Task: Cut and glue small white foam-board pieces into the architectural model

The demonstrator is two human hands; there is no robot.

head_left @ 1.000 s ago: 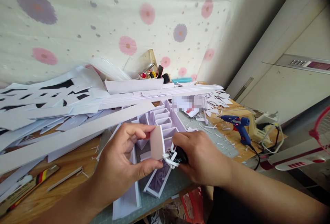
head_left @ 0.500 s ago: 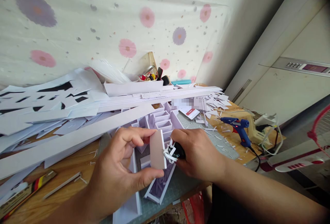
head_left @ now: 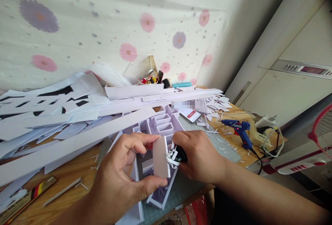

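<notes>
My left hand (head_left: 121,173) pinches a small white rectangular foam board piece (head_left: 159,157) upright by its top and bottom edges, between fingers and thumb. My right hand (head_left: 201,156) is closed around a black tool (head_left: 181,154), mostly hidden by the fingers. Curled white shavings (head_left: 172,159) cling to the tool's front, against the piece's right edge; the blade, if any, cannot be made out. Beneath both hands, a white compartmented board structure (head_left: 178,124) rests on a grey-green cutting mat (head_left: 225,150).
A blue glue gun (head_left: 240,130) with a cord stands at the right. Near the middle lies a phone (head_left: 190,115) beside white scraps (head_left: 214,104). Long white board strips (head_left: 64,140) and cut sheets (head_left: 85,83) cover the left. A tub of tools (head_left: 149,80) sits at the back.
The view has tilted slightly, and both hands sit a little lower in it. The shavings bunch has changed shape at the piece's edge. Both grips stay the same.
</notes>
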